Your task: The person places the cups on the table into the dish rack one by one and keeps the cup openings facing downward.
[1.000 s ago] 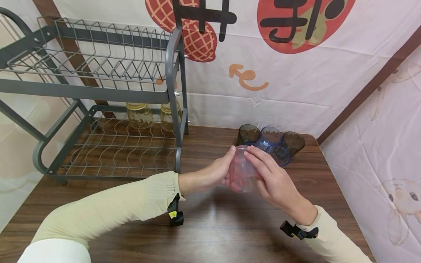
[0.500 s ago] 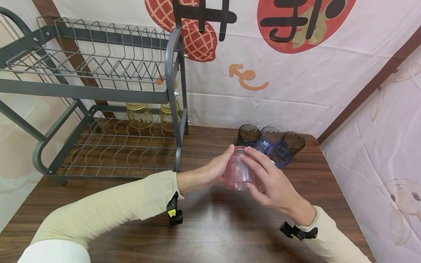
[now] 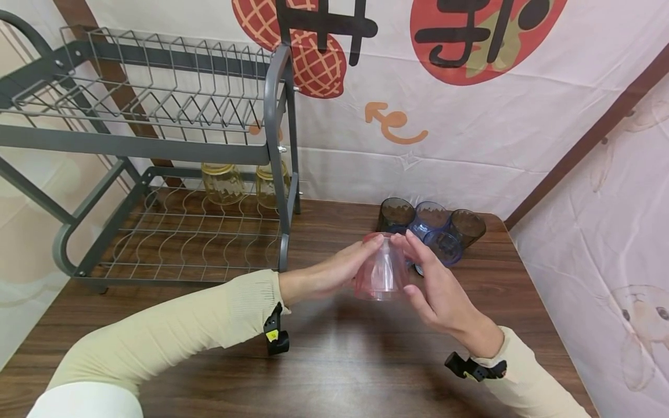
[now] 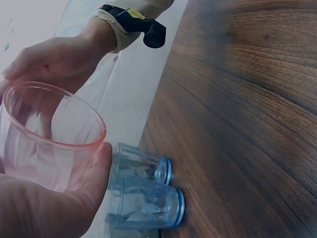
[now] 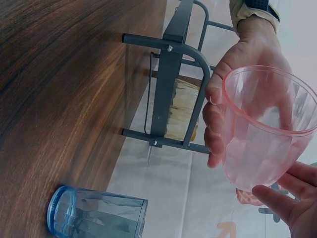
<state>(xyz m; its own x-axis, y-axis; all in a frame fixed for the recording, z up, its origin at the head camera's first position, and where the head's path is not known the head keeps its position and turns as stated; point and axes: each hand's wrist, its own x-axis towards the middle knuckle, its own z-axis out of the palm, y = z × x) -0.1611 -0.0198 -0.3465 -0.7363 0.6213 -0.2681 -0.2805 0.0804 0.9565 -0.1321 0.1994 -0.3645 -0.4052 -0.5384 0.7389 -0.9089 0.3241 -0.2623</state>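
A clear pink plastic tumbler (image 3: 384, 276) is held up over the table between both hands, its wider end nearer me in the head view. My left hand (image 3: 334, 270) grips it from the left, the thumb lying along its side and the other fingers wrapped round behind. On the right, my right hand (image 3: 452, 299) touches the tumbler's far end with nearly straight fingertips, while its thumb stands out by the side. In the right wrist view the tumbler's open mouth (image 5: 270, 101) shows nothing inside. Behind the hands stand blue tumblers (image 3: 443, 247), partly overlapped by the right fingers.
Two dark grey tumblers (image 3: 395, 213) stand with the blue ones by the back wall. At left is a two-tier dish rack (image 3: 136, 145) of grey metal, with two yellow glass jars (image 3: 222, 184) on its lower shelf. Brown wood-grain table (image 3: 334, 371) lies below.
The tumbler has been turned and tipped a little between the hands. My right fingers have loosened from its side and shifted toward its far end; the left thumb has slid further over it.
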